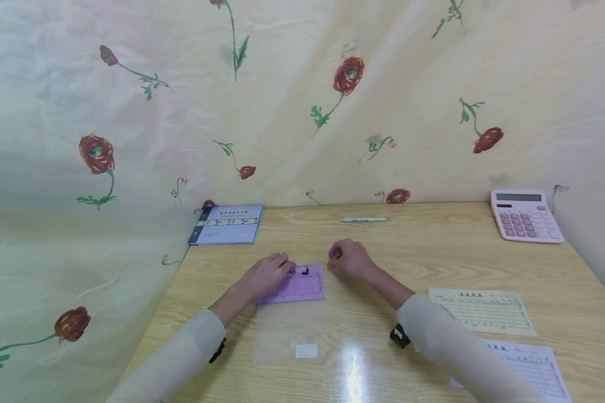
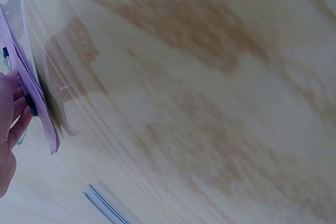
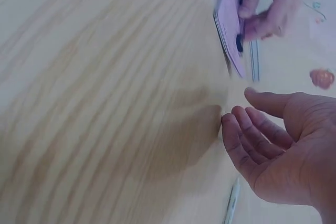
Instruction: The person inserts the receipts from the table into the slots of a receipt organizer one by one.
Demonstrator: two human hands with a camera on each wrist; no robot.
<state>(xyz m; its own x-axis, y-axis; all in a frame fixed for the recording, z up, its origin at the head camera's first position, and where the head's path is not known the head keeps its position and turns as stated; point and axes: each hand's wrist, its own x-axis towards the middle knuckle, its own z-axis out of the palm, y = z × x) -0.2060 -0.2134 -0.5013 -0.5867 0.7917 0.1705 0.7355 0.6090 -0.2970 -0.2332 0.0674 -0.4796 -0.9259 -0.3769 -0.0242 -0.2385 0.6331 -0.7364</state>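
Note:
A purple pad of printed forms lies on the table, with a clip with black ends at its top edge. My left hand is at that edge and pinches the clip between thumb and fingers. In the left wrist view, the clip's dark end shows beside the fingers, which partly cover the rest. To the right of the pad, my right hand is held with its fingers loosely bent. The right wrist view shows this right hand with thumb and fingertips apart and nothing between them.
Below the pad lies a translucent sheet with a small white label. A blue booklet is at the back left, a pen at the back. On the right are a calculator, a cream form and a white form.

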